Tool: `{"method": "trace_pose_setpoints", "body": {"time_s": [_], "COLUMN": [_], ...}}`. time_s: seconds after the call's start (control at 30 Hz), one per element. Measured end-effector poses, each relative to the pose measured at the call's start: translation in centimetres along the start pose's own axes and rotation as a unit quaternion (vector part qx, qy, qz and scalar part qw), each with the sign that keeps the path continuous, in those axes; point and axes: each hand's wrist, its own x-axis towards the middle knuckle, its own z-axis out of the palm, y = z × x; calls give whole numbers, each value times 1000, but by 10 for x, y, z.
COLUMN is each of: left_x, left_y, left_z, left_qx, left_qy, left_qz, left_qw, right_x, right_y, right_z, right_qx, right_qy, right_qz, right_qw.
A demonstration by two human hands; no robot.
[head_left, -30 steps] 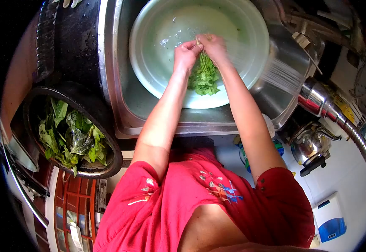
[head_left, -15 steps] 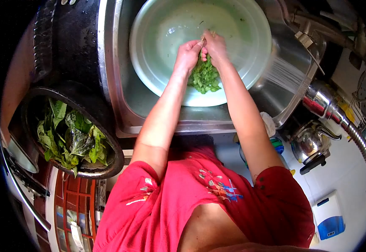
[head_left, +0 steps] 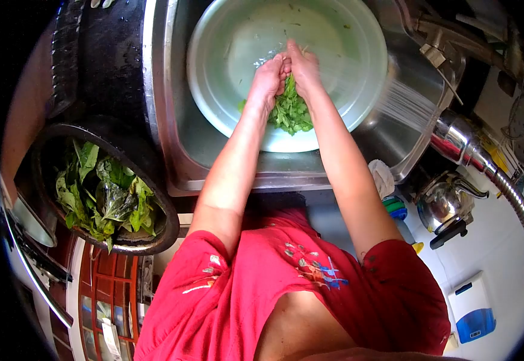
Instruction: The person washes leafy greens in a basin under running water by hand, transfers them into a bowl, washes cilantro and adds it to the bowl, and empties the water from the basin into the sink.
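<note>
A bunch of leafy greens (head_left: 291,113) hangs from my hands over the near part of a large pale green basin (head_left: 206,105) of water. My left hand (head_left: 269,77) is closed on the stems, its fingers curled. Beside it and touching it, my right hand (head_left: 303,65) is also closed round the stem ends, slightly blurred. The stems between the hands are mostly hidden by the fingers. Small dark bits float in the water beyond my hands.
The basin stands in a steel sink (head_left: 180,129). From the right, a metal spray head (head_left: 451,133) sends water toward the basin. A dark pot (head_left: 164,231) of large leaves is at the left. A kettle (head_left: 445,204) and a white cloth (head_left: 381,178) lie to the right.
My hands have drawn closer together around the stems, and the right has tilted. More small bits float on the water. A leaf now shows by my left wrist.
</note>
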Motion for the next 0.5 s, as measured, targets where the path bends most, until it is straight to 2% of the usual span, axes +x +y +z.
{"method": "trace_pose_setpoints", "body": {"time_s": [0.07,0.17,0.27,0.3,0.4,0.5], "left_x": [-1,1,15,13,1,0], "left_y": [5,6,-12,-11,-6,-8], "left_z": [2,0,-5,-4,5,10], "left_qx": [-5,45,15,3,-130,-19], "left_qy": [19,71,73,72,50,47], "left_qz": [4,40,91,102,56,118], "left_qw": [1000,996,993,992,989,992], "right_x": [-4,-5,14,11,5,9], "right_y": [-3,3,24,21,12,19], "right_z": [-4,-12,-23,-23,-24,-23], "right_qx": [101,169,144,135,94,19], "right_qy": [-26,-91,-156,-152,-121,-54], "right_qz": [41,49,-44,-41,-53,-100], "right_qw": [994,980,976,978,987,993]}}
